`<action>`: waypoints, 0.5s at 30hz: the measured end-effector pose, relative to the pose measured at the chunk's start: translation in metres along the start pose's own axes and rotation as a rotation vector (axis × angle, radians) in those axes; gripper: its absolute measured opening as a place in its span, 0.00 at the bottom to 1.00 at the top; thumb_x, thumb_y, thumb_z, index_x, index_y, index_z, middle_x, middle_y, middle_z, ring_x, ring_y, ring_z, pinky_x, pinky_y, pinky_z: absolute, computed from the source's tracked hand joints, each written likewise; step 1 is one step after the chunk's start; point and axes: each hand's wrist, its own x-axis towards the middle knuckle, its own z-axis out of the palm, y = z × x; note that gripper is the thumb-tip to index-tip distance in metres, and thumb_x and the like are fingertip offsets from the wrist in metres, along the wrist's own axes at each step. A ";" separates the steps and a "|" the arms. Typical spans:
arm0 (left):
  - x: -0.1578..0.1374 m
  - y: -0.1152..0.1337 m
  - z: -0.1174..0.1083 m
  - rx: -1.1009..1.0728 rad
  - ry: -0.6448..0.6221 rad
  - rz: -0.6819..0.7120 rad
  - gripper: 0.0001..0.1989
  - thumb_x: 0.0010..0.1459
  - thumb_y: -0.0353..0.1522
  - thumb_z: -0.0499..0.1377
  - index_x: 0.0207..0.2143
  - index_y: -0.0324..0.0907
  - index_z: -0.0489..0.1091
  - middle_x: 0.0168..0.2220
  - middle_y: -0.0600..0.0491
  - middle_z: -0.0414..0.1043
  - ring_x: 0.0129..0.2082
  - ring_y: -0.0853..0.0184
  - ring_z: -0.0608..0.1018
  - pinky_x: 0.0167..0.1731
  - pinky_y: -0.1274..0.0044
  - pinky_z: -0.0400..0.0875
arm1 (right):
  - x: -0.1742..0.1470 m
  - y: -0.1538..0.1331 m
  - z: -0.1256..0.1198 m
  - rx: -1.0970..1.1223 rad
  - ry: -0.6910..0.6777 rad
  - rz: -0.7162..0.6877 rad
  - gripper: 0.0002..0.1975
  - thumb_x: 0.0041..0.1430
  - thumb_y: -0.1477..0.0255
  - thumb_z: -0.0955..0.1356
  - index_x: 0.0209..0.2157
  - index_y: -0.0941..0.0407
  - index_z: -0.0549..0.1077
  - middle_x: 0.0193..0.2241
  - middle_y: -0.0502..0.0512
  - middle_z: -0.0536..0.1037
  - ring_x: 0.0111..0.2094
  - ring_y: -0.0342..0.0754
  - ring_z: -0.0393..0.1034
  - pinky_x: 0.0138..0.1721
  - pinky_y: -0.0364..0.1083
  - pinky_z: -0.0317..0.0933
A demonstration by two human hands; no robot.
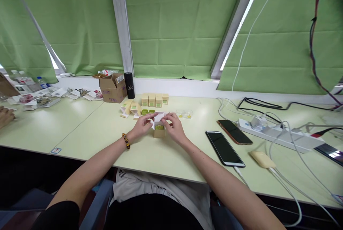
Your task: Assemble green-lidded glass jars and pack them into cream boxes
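Observation:
A small cardboard box (159, 133) stands upright on the table in front of me, its white lid raised and a green item (159, 127) showing inside. My left hand (144, 124) is at its left side, fingers curled against the side flap. On the other side, my right hand (174, 127) pinches the box's upper right edge or flap. Just behind are green pieces (148, 111) and two opened boxes (135, 108). Clear plastic cups (184, 114) with yellow bits lie beyond my right hand. Several closed boxes (152, 99) stand in a group farther back.
A black cylinder (129, 85) and a brown carton (113, 88) stand at the back left. Opened white packets (43, 101) spread to the far left, near another person's hand (5, 116). Two phones (224, 148), a yellow case (262, 159), cables and a power strip (276, 135) lie right.

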 end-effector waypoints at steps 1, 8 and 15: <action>0.000 0.000 0.000 -0.013 0.003 0.001 0.27 0.57 0.27 0.60 0.60 0.43 0.75 0.56 0.43 0.75 0.48 0.61 0.76 0.46 0.70 0.73 | 0.001 0.001 -0.001 0.058 0.024 0.022 0.09 0.64 0.63 0.67 0.38 0.52 0.76 0.44 0.58 0.71 0.47 0.55 0.68 0.33 0.49 0.69; 0.003 -0.008 -0.001 -0.050 0.028 -0.006 0.20 0.63 0.34 0.60 0.56 0.41 0.76 0.53 0.42 0.77 0.47 0.60 0.77 0.47 0.69 0.73 | 0.004 0.014 0.000 0.260 0.069 0.237 0.17 0.50 0.67 0.67 0.44 0.50 0.66 0.43 0.53 0.68 0.40 0.50 0.67 0.23 0.44 0.65; -0.001 -0.008 0.007 0.056 0.024 0.041 0.17 0.64 0.36 0.62 0.54 0.43 0.67 0.51 0.45 0.70 0.44 0.64 0.73 0.48 0.70 0.70 | 0.001 0.016 0.005 0.227 0.002 0.221 0.23 0.52 0.66 0.69 0.50 0.50 0.64 0.44 0.53 0.66 0.38 0.49 0.67 0.25 0.43 0.63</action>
